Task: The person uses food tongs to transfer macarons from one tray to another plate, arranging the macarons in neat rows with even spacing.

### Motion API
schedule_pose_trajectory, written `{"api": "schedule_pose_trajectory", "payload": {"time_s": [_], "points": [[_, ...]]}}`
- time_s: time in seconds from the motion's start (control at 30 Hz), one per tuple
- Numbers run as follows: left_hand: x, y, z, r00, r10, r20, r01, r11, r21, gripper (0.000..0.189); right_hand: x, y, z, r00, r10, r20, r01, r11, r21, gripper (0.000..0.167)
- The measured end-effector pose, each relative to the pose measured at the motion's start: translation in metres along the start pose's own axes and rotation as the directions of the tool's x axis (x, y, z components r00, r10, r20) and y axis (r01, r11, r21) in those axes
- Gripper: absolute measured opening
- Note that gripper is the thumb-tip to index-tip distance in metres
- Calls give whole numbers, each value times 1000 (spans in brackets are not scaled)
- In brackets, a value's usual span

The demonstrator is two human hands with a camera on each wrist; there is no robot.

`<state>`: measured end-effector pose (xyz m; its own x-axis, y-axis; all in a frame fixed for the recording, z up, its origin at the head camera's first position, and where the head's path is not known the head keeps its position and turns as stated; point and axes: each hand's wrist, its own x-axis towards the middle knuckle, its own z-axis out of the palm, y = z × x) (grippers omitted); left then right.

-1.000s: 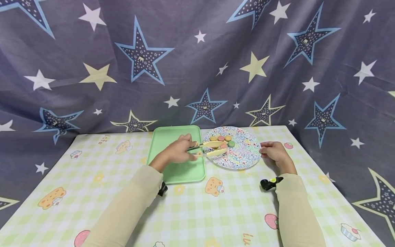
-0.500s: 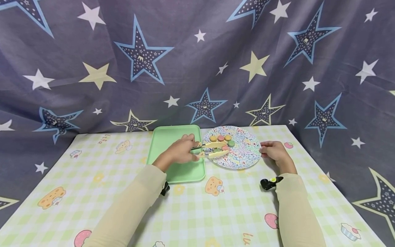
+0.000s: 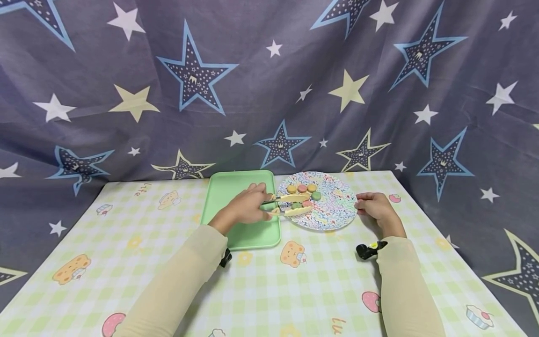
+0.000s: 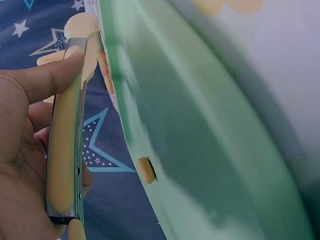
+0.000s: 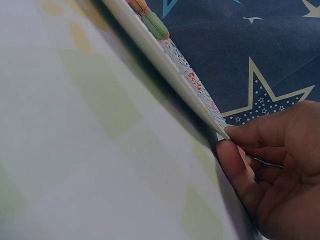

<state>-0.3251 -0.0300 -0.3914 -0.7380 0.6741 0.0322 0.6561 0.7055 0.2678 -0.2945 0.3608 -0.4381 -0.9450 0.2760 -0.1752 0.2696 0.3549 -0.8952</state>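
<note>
My left hand (image 3: 248,204) grips metal tongs with pale yellow ends (image 3: 294,198), its thumb lying along the handle (image 4: 64,145) in the left wrist view. The tongs' two arms stand apart, low over the left side of a round speckled plate (image 3: 332,216). Between them show a green macaron (image 3: 296,205) and a pink macaron (image 3: 307,204). Just behind are another green macaron (image 3: 316,196), a second pink one (image 3: 302,188) and two yellow ones. With thumb and fingers, my right hand (image 3: 376,209) pinches the plate's right rim (image 5: 220,127).
A light green tray (image 3: 227,185) lies left of the plate, partly under my left hand. In the left wrist view a yellow-orange macaron (image 4: 146,170) rests on that tray. A checked cloth (image 3: 261,290) covers the table, and a star-patterned curtain (image 3: 252,93) hangs behind.
The tongs have shifted slightly right and their ends stand a bit wider. The pink macaron between them sits a little nearer me, with the green one now showing. My right hand stays put.
</note>
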Motion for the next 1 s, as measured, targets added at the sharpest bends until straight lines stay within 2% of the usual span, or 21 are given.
{"api": "schedule_pose_trajectory", "payload": {"time_s": [0.4,1.0], "points": [[-10,-3,-10,1000,-13,-17,12,999,-41,67,-2,2,-2,1000,21,6,-21,1000,3,43],[-38,-34,-29,998,-37,-58,36,999,-34,70,2,4,0,1000,-7,-1,7,1000,-7,41]]}}
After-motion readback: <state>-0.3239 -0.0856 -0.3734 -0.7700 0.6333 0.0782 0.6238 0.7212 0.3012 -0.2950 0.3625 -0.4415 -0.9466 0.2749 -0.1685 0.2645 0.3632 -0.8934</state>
